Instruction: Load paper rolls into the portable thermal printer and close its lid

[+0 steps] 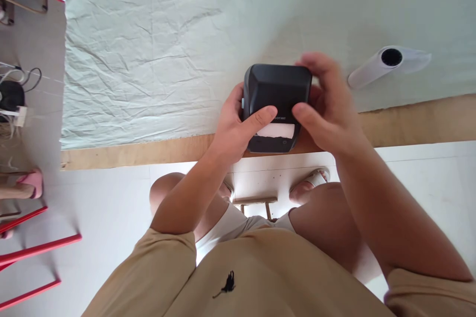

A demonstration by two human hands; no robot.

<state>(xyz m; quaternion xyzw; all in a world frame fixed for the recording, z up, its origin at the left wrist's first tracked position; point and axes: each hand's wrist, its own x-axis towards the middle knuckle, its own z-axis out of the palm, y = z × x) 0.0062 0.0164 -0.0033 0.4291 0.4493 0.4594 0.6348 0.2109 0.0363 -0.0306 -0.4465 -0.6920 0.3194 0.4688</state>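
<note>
A black label printer [278,88] is held over the table's front edge, its top facing me. A strip of white paper [275,131] shows in the slot near its lower end. My left hand [237,129] grips the printer's left side, thumb lying across the top and fingers mostly hidden. On the right side, my right hand [330,109] is closed around the body, its thumb on the top surface. The fingers of that hand are slightly blurred, and some are out of sight behind the printer.
A white roll [366,70] with a dark end lies on the pale green cloth [148,49] to the right. The table's bare wooden edge [141,153] runs below the cloth. Red metal legs [40,250], cables [15,124] and another person's foot [32,183] are at the left.
</note>
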